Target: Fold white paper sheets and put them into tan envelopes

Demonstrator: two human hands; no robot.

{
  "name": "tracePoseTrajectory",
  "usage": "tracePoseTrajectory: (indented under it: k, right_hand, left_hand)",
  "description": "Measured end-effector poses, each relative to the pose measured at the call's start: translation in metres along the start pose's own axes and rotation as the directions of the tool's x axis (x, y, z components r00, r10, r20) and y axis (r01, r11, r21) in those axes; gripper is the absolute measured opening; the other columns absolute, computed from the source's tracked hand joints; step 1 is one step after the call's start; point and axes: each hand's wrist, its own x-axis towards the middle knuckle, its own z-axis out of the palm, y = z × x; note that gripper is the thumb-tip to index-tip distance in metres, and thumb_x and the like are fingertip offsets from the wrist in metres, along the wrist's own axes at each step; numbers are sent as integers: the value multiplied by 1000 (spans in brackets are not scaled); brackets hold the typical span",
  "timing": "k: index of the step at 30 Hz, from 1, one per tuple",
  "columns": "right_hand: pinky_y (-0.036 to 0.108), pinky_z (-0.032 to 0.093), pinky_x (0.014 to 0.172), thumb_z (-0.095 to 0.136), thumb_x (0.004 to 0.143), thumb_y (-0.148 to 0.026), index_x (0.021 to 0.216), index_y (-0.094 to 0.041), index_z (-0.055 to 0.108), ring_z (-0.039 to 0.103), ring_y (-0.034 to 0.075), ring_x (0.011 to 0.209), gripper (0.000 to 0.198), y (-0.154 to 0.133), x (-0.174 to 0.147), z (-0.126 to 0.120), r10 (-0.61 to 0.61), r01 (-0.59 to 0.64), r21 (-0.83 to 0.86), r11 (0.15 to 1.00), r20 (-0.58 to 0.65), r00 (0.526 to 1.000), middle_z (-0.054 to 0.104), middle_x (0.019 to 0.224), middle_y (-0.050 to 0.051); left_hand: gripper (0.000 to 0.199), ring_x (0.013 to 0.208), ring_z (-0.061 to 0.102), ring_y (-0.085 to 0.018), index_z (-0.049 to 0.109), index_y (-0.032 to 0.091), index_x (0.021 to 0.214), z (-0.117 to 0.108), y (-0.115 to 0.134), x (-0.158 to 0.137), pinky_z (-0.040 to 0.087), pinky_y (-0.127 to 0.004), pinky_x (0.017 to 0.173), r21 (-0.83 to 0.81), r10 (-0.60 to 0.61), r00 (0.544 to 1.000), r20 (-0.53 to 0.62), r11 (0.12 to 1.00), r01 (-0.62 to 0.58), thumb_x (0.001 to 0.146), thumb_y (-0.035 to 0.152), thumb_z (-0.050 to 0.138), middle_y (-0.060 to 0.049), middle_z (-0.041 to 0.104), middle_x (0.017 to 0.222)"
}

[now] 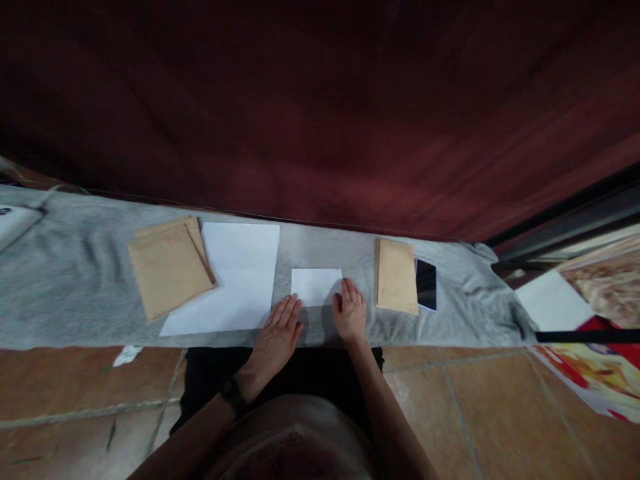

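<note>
A small white folded sheet of paper (315,285) lies flat on the grey cloth in front of me. At its lower left corner rests my left hand (281,328), palm down with the fingers stretched out. My right hand (351,313) lies at the paper's right edge, fingers extended and the thumb a little apart. Left of my hands is a larger white sheet (240,280), partly covered by brown envelopes (170,270). To the right, a few more brown envelopes (397,277) lie stacked beside a dark-screened phone (427,285).
The grey cloth (330,247) covers a long narrow surface, backed by a dark red panel (310,120). A white device (17,223) with a cable sits at the far left. Printed sheets (600,373) are beyond the right end, and a white scrap (127,355) is at the lower left.
</note>
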Motion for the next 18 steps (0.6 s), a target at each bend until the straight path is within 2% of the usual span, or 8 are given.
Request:
tracePoseTrajectory:
  k: [4,9,13,18]
  right_hand:
    - [39,46,99,44,101,-24,141,-14,57,61,26,114,43,-2,16,-6,110,-110,2,994,26,994,66,127,16]
    - [33,49,85,45,99,-24,137,-16,59,66,24,96,41,-8,26,-8,203,-203,-12,979,73,976,67,112,13]
    - [31,51,83,47,98,-21,133,-17,61,67,23,94,38,-5,23,-8,218,-221,21,975,89,972,67,111,12]
    - [38,51,92,44,99,-20,138,-13,57,63,27,105,42,-4,19,-11,179,-179,41,983,5,984,65,117,16]
  left_hand:
    - [49,145,45,-28,52,10,143,0,-3,6,43,-47,117,-47,-10,1000,-8,999,9,104,32,33,-17,51,153]
    - [47,142,49,-27,53,14,143,3,-7,11,46,-48,115,-112,-22,999,-35,994,17,104,30,34,-15,54,150]
    - [46,140,51,-28,55,11,140,4,-7,12,47,-47,113,-105,-21,999,-32,994,18,104,29,33,-17,56,148]
    - [47,139,51,-29,55,12,142,3,-6,14,46,-47,114,-59,-14,999,-29,998,13,104,30,35,-16,56,148]
